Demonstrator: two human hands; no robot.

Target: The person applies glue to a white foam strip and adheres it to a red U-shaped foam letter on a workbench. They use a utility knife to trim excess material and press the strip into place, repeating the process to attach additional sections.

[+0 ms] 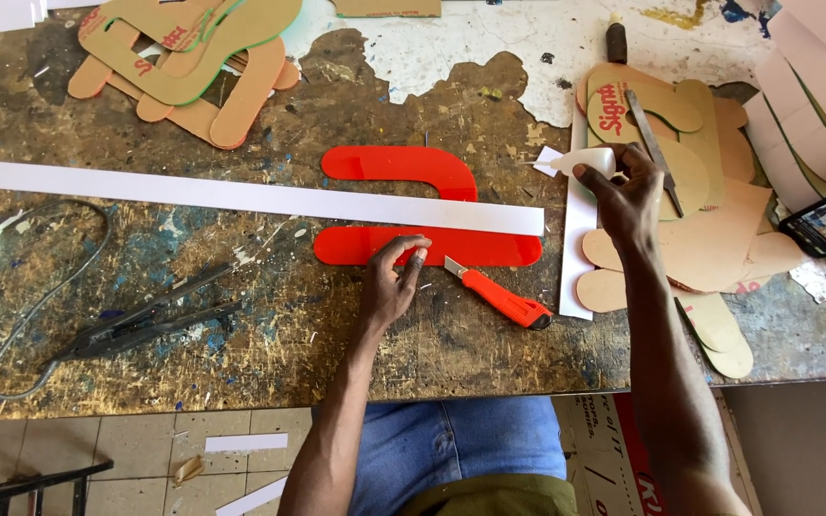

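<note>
Workshop: paint-scarred workbench (pixel 451 344), cardboard templates (pixel 184 57)
</note>
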